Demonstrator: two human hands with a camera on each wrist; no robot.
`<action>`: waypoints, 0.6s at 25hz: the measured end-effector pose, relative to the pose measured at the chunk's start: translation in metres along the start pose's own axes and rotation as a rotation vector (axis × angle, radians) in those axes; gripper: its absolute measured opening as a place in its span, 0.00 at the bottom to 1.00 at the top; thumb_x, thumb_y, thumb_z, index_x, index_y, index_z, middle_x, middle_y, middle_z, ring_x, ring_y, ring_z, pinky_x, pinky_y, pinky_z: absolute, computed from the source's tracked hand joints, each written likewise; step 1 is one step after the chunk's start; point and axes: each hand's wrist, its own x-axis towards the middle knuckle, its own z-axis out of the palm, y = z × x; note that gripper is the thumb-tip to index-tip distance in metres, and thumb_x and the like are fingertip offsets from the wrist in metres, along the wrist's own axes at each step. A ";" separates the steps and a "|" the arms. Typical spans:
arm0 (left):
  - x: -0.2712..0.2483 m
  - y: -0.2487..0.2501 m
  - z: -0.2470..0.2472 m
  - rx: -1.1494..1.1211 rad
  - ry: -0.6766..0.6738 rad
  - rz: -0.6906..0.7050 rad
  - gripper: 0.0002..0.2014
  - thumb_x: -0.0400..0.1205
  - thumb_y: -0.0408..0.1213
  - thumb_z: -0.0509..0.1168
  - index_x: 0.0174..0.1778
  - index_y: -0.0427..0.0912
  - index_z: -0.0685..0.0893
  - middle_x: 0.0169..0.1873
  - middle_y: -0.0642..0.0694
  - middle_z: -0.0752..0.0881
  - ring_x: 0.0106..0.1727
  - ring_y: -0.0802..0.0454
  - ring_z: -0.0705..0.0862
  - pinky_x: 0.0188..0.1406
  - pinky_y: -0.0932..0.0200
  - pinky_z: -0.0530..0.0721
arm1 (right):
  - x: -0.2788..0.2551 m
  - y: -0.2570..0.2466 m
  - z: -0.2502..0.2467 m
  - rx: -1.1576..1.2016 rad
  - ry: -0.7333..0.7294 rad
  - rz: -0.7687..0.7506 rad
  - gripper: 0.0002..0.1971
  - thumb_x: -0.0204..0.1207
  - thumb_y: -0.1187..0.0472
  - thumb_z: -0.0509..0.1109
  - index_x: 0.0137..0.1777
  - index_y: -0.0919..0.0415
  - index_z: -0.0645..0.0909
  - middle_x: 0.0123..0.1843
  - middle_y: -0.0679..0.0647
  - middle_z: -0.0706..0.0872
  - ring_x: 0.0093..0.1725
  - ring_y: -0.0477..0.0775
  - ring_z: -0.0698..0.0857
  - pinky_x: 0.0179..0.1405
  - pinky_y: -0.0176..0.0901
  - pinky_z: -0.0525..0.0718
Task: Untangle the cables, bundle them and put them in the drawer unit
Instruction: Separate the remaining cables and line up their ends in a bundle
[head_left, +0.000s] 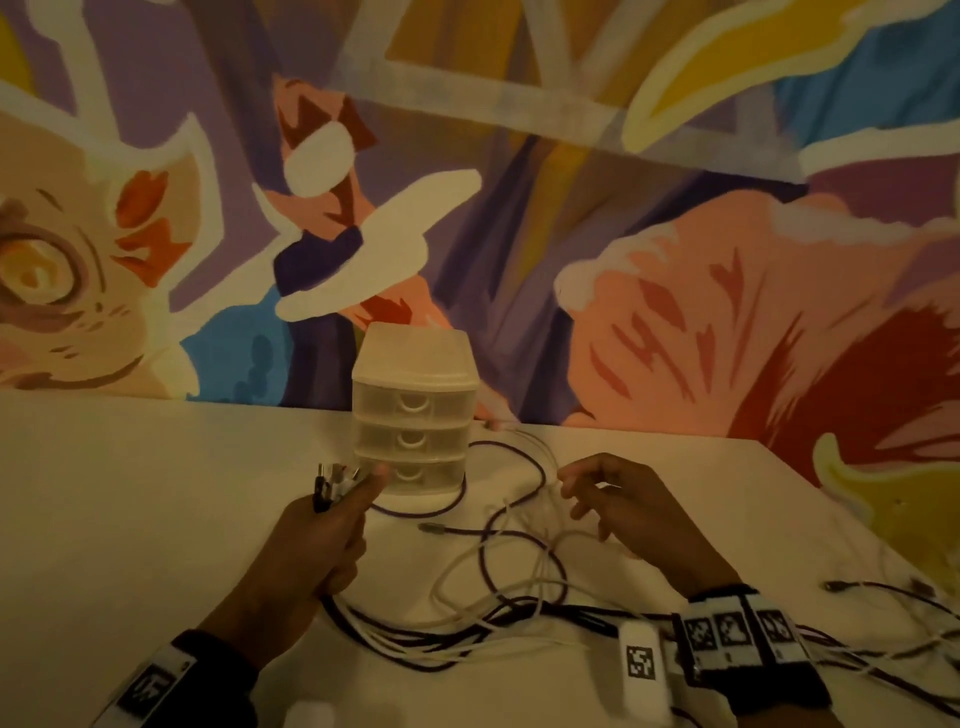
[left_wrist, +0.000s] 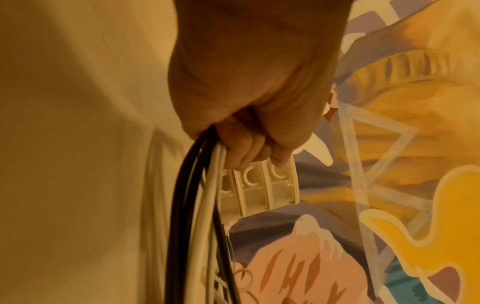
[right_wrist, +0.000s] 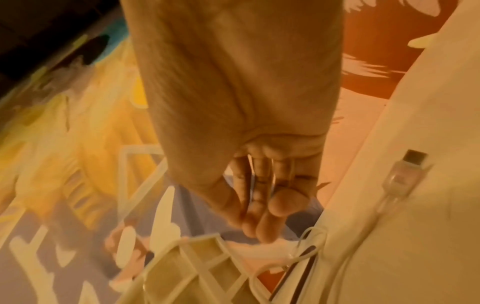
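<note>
Left hand (head_left: 322, 540): fist wrapped round a gathered bunch of purple and white cables (head_left: 519, 587), plug ends (head_left: 332, 480) sticking up above the thumb, the strands trailing out below the fist across the tabletop (head_left: 130, 493).

Drawer unit (head_left: 413, 410): translucent, three drawers, all pushed in; upright at the back of the tabletop near the painted wall (head_left: 675, 260), just behind the left thumb.

Cables, loose part: tangled loops lying between the two hands and in front of the drawer unit, more strands running off to the right edge.

Right hand (head_left: 618, 501): over the tangle, fingers relaxed and slightly curled, gripping nothing that can be seen.

USB plug (right_wrist: 407, 170): lies on the tabletop beside the right hand.
</note>
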 end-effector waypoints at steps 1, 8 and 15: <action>-0.001 0.000 0.001 -0.011 0.000 0.000 0.27 0.80 0.59 0.74 0.28 0.52 0.65 0.25 0.48 0.61 0.24 0.54 0.57 0.23 0.58 0.57 | 0.011 -0.005 0.000 -0.043 -0.016 0.004 0.06 0.86 0.61 0.73 0.52 0.54 0.92 0.48 0.51 0.95 0.45 0.56 0.95 0.32 0.44 0.84; 0.001 0.003 0.008 -0.053 0.005 -0.066 0.28 0.83 0.56 0.75 0.27 0.51 0.66 0.23 0.49 0.63 0.22 0.54 0.58 0.22 0.59 0.57 | 0.149 -0.028 0.019 -0.893 -0.214 -0.114 0.07 0.85 0.54 0.69 0.48 0.54 0.85 0.54 0.56 0.90 0.56 0.65 0.86 0.56 0.54 0.85; 0.004 -0.003 0.003 -0.121 -0.015 -0.035 0.28 0.84 0.56 0.76 0.30 0.51 0.66 0.22 0.51 0.63 0.22 0.55 0.58 0.20 0.60 0.58 | 0.206 0.043 0.033 -1.188 -0.138 0.058 0.23 0.81 0.49 0.68 0.70 0.61 0.86 0.72 0.64 0.86 0.68 0.68 0.87 0.65 0.53 0.85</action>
